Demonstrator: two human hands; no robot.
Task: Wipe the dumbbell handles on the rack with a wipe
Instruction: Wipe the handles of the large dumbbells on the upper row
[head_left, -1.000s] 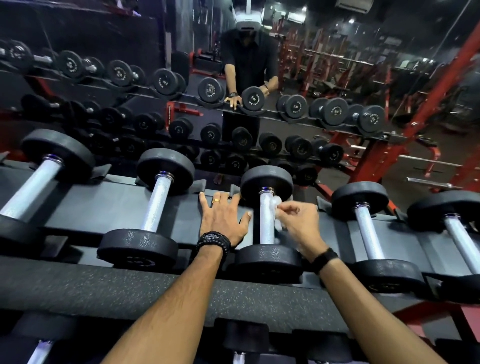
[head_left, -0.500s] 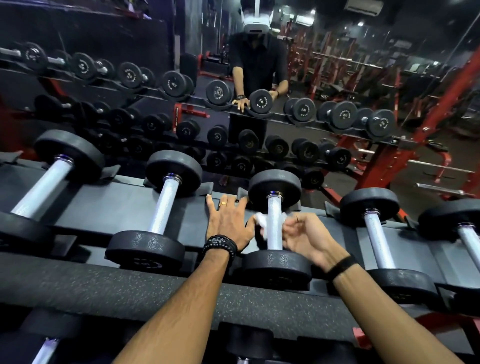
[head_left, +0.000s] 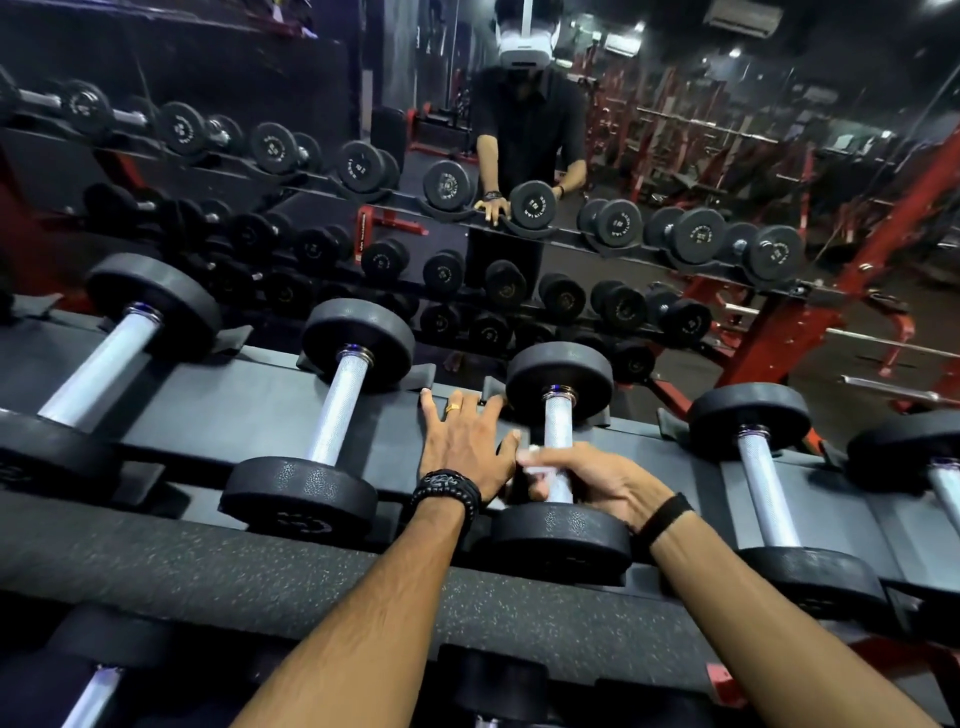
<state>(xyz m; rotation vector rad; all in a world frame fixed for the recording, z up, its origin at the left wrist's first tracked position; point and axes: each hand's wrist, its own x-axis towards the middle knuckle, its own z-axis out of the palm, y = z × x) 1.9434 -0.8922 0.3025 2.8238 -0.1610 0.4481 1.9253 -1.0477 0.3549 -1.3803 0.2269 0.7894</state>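
Several black dumbbells with silver knurled handles lie on the dark rack (head_left: 270, 410). My right hand (head_left: 592, 480) wraps around the lower part of the middle dumbbell's handle (head_left: 558, 421), with a white wipe (head_left: 530, 457) pressed under its fingers; only scraps of the wipe show. My left hand (head_left: 462, 447) rests flat on the rack shelf just left of that dumbbell, fingers spread. It wears a ring and a dark beaded bracelet.
Other dumbbells (head_left: 337, 410) (head_left: 769, 483) lie to either side on the same shelf. A padded rail (head_left: 208, 577) runs along the rack's front, with more dumbbells below. A mirror behind shows my reflection (head_left: 524, 130), further racks and red gym frames (head_left: 852, 291).
My right hand slid down the handle from its upper part to its lower end, with the wipe now mostly hidden under the fingers. The left hand stayed in place on the shelf.
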